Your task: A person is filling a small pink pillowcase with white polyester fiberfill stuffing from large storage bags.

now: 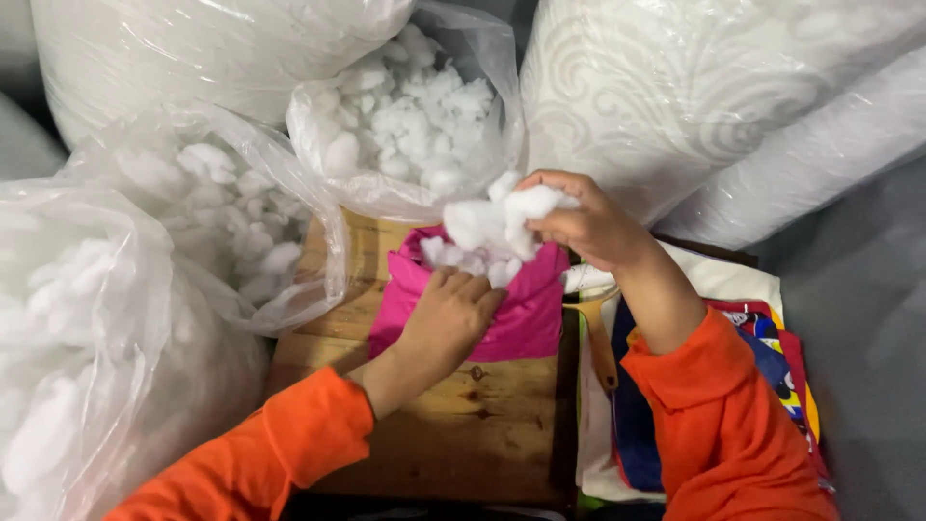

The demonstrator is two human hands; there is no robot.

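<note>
A bright pink fabric case point(521, 314) lies on a wooden board point(463, 425), its mouth open toward the back and partly filled with white stuffing. My left hand point(449, 314) presses on the pink fabric and grips its near edge. My right hand point(579, 222) is closed on a clump of white fibre stuffing point(492, 222) just above the opening. Both my arms wear orange sleeves.
A clear plastic bag of white stuffing point(415, 116) stands open right behind the pink case. More stuffing bags point(125, 289) crowd the left. Large wrapped white rolls point(694, 96) fill the back right. Folded colourful fabrics point(762, 338) and a yellow-handled tool point(598, 333) lie at right.
</note>
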